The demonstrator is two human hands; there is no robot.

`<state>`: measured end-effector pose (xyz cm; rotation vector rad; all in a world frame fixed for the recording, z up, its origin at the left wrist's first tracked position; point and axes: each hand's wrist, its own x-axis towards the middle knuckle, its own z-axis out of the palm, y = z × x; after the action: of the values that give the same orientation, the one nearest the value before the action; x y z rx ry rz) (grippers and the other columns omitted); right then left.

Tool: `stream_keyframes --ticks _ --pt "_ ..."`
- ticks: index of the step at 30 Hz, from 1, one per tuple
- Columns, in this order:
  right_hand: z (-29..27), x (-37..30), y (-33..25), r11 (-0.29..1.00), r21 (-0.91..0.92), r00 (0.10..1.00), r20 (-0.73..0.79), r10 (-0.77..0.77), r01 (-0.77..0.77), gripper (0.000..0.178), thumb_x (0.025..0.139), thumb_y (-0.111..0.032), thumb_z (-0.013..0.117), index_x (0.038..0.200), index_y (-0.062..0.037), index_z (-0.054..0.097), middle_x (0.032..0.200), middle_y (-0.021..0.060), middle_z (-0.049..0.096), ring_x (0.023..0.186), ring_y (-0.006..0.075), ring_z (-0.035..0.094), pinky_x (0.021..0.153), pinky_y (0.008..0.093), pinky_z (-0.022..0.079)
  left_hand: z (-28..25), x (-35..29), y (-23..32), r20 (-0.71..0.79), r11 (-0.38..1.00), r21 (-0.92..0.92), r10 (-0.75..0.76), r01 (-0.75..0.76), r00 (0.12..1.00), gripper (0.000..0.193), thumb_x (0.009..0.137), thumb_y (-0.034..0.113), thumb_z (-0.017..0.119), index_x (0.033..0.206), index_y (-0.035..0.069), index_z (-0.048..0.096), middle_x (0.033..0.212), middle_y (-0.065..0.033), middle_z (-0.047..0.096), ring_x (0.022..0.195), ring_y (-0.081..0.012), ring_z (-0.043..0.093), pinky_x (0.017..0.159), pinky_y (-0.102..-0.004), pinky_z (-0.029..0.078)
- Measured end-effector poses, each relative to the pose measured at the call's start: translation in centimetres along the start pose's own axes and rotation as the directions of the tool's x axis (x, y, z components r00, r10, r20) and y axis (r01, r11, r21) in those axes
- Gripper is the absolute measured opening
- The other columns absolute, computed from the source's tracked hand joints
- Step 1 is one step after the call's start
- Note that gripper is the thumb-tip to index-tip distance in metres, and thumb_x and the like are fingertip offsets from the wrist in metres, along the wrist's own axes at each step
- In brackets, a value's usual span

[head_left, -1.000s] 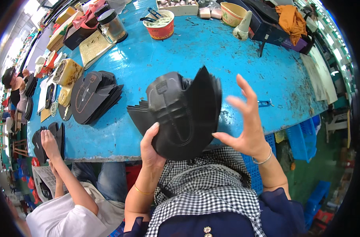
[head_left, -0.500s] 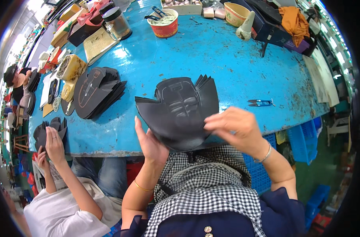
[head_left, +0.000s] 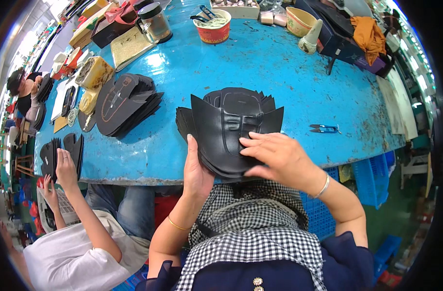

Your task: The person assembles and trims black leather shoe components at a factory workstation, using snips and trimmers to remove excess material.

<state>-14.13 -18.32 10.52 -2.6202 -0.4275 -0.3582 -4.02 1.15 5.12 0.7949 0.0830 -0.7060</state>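
Note:
A stack of black leather shoe uppers (head_left: 236, 145) stands tilted at the table's near edge, in front of my body. The top piece is shiny, with raised bars and stitching down its middle, and pointed flaps fan out at both sides. My left hand (head_left: 198, 169) grips the stack's lower left edge, thumb up along the side; its other fingers are partly hidden behind the pieces. My right hand (head_left: 282, 157) rests on the right part of the top upper, fingers spread over the surface and thumb near the lower edge.
Blue-handled thread snips (head_left: 325, 129) lie to the right. Another pile of black uppers (head_left: 126, 106) sits left, near a yellowish block (head_left: 92, 73). Behind are a red tub (head_left: 214, 30), a lidded jar (head_left: 155, 24) and a cone (head_left: 310, 39). At left, a co-worker's hands (head_left: 65, 169) handle black pieces.
The stack has turned more upright, and its top piece now shows shiny with raised bars. My right hand has moved left onto that piece. The co-worker's black pieces stand more upright.

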Motion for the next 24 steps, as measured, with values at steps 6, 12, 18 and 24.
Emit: stream_keyframes --ticks 6,12,18,24 --pt "-2.7 0.7 2.2 0.76 0.37 0.818 0.0 0.575 -0.534 0.019 0.098 -0.019 0.064 0.108 -0.0025 0.066 0.079 0.011 0.069 0.07 0.0141 0.066 0.063 0.0307 0.052 -1.4 0.3 1.4 0.055 0.998 -0.062 0.004 0.0 0.999 0.055 0.109 0.04 0.037 0.151 0.004 0.036 0.147 -0.0121 0.051 0.135 -0.0256 0.049 0.113 -0.0402 0.04" --pt "-3.4 -0.1 5.7 0.119 0.991 0.673 -0.045 0.738 -0.065 0.028 0.106 -0.021 0.053 0.121 -0.0006 0.063 0.111 0.0038 0.071 0.096 0.0115 0.068 0.084 0.0265 0.056 -1.7 -1.7 4.1 0.408 -0.054 0.884 0.572 -0.464 0.712 0.074 0.084 0.0 0.072 0.149 0.002 0.037 0.152 -0.0181 0.039 0.139 -0.0325 0.043 0.108 -0.0383 0.042" --pt "-4.4 -1.0 5.2 -0.004 0.978 0.653 -0.136 0.745 0.208 0.031 0.107 -0.024 0.05 0.13 -0.0047 0.056 0.123 0.0059 0.067 0.108 0.0145 0.066 0.092 0.0313 0.057 1.4 -2.6 3.9 0.497 0.63 0.62 0.146 -0.468 0.855 0.032 0.09 -0.002 0.065 0.121 -0.003 0.06 0.117 -0.0129 0.067 0.106 -0.0226 0.066 0.097 -0.0347 0.051" --pt "-2.9 -1.8 1.5 -0.095 0.957 0.743 -0.149 0.652 0.275 0.04 0.107 -0.026 0.048 0.142 -0.0056 0.046 0.135 0.0093 0.06 0.121 0.0215 0.062 0.102 0.0387 0.053 4.7 -1.1 -0.2 0.476 0.95 0.27 0.009 -0.156 0.88 0.057 0.104 0.031 0.057 0.145 -0.004 0.037 0.131 -0.0164 0.059 0.117 -0.0261 0.061 0.104 -0.0394 0.047"
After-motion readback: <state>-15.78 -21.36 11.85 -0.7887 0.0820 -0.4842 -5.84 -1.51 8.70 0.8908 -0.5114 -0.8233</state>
